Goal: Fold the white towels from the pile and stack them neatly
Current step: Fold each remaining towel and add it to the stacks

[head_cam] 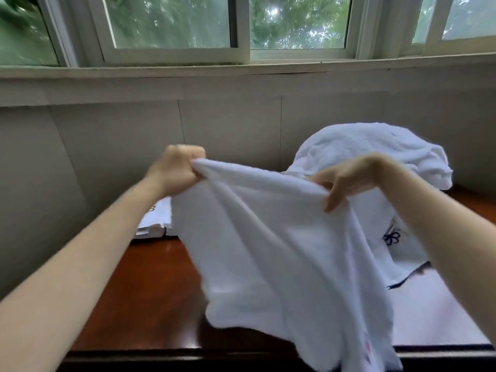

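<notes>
The towel (281,251) is plain white terry, held up in the air over the table (150,291) and hanging in loose folds, its lower hem draping past the near table edge (a small pink mark shows near that bottom corner). The left hand (174,170) is clenched tight round one top corner; the right hand (346,178) pinches the upper edge farther along, fingers curled over the cloth. Between them the top edge sags a little.

Behind it, to the right, sits the pile (375,157), a rounded white heap; how many towels are in it I cannot count. One cloth hanging off it shows a dark flower emblem (391,237) and a dark-trimmed edge. To the left lies one low folded stack (155,221), its layers too blurred to count.

Bare red-brown tabletop shows between the stack and the near edge. The wall (107,135) and window (171,22) stand just beyond.
</notes>
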`<state>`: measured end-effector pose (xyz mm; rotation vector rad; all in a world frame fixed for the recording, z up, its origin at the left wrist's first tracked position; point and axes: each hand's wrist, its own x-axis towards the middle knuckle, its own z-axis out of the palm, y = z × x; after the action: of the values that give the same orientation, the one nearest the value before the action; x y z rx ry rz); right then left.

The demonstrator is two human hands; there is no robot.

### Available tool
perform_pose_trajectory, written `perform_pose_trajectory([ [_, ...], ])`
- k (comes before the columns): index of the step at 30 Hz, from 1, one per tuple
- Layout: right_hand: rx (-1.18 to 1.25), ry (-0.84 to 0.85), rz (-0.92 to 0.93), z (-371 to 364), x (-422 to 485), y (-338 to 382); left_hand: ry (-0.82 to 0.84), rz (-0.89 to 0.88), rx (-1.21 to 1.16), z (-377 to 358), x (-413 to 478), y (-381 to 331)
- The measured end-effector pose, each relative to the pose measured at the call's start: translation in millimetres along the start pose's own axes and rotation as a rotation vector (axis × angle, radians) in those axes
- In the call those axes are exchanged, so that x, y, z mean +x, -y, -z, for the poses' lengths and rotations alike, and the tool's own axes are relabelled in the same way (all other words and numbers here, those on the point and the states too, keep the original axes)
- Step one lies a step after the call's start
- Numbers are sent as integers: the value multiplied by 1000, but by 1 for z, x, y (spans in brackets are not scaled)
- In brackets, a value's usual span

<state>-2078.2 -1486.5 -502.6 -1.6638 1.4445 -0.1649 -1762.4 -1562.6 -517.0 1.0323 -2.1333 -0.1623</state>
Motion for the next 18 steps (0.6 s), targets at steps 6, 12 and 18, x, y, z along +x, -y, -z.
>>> perform_pose_trajectory([
  [6, -477, -1270, 20, 35, -1, 29, -557, 40, 520, 71, 33, 26],
  [12, -759, -1399, 194, -3, 4, 25, -546, -95, 560, 87, 2, 43],
  [18, -638, -5, -200, -81, 26, -58, 1185, 469, 520, 40, -96, 62],
])
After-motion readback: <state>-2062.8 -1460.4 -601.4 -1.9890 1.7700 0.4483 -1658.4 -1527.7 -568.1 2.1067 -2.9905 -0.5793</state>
